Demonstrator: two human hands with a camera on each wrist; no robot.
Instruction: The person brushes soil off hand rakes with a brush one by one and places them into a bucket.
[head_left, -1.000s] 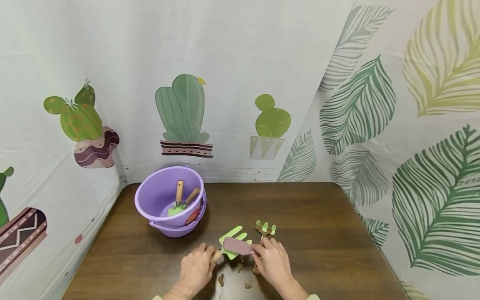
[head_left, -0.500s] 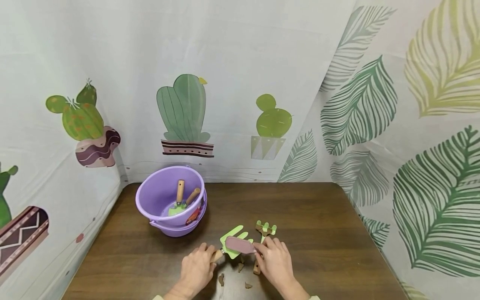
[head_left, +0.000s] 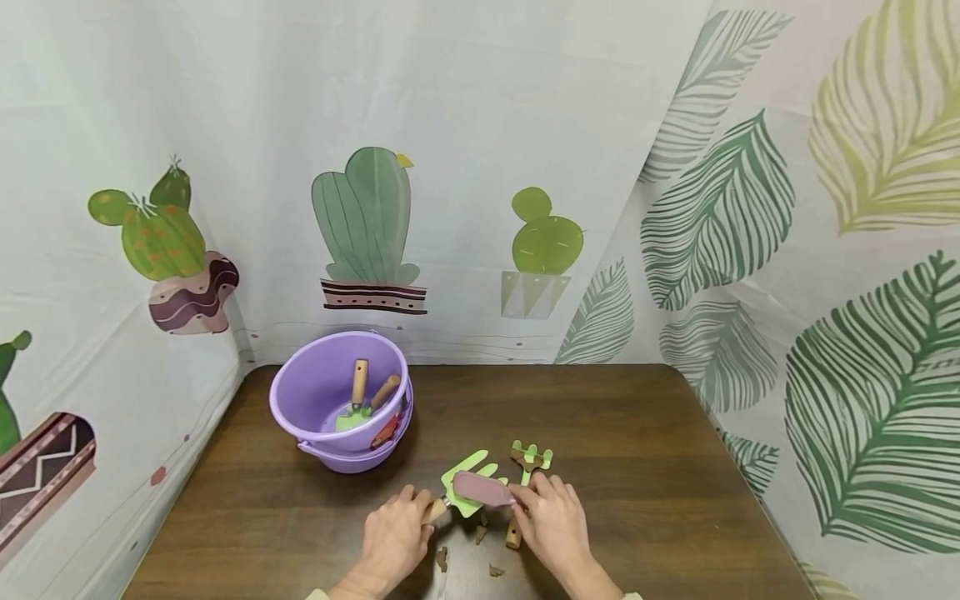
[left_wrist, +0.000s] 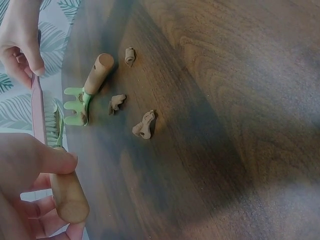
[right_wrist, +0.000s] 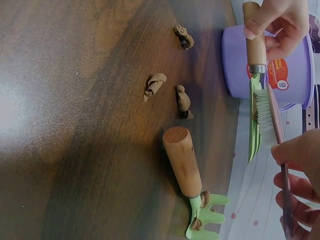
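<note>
My left hand [head_left: 393, 537] grips the wooden handle of a green garden fork [head_left: 462, 500], which is held above the table. In my right hand [head_left: 553, 525] is a pink brush [head_left: 482, 489], pinched by its handle. The brush's white bristles [right_wrist: 264, 112] press against the fork's green head in the right wrist view. Below my right hand, a green hand rake [head_left: 531, 458] with a wooden handle [right_wrist: 182, 162] lies on the table, brown clumps stuck to its head. Several brown clay-like bits [left_wrist: 145, 125] are scattered on the wood near both hands.
A purple bucket [head_left: 283, 398], apparently nested in another, stands at the back left of the brown table [head_left: 637, 467]. Inside it are green tools with wooden handles [head_left: 360, 382]. A white curtain [head_left: 465, 100] printed with plants hangs behind the table.
The brush has shifted slightly to the right across the fork's head along with my right hand. My left hand and the fork stay nearly where they were.
</note>
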